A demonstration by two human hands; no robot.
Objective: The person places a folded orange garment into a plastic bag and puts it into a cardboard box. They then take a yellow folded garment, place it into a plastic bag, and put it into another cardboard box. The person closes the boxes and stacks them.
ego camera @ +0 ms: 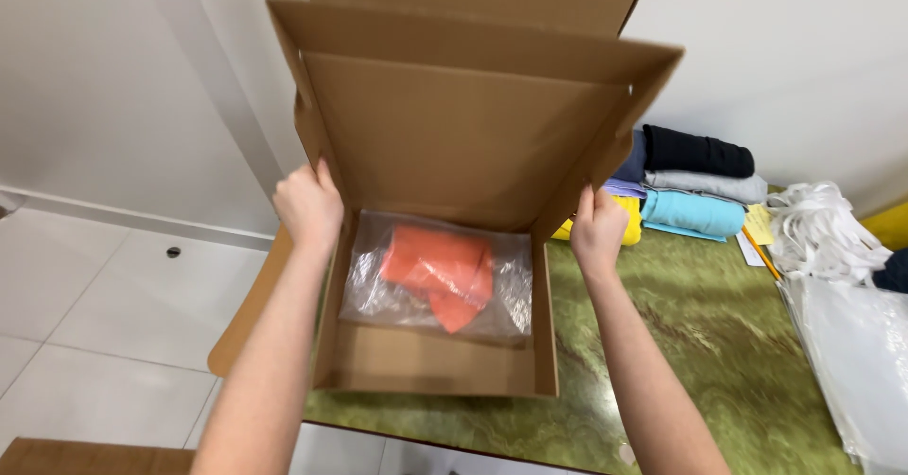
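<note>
Got one cardboard mailer box [430,361] on the green counter [719,343], lid flipped up away from me, one bagged orange garment [437,269] inside. My left hand [307,205] and right hand [598,229] each grip a side flap.

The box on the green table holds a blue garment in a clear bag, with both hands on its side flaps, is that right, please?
Not quite: the garment in the clear bag is orange, not blue, as the head view shows. The rest holds: the box sits on the green table, with the left hand and right hand on its side flaps.
</note>
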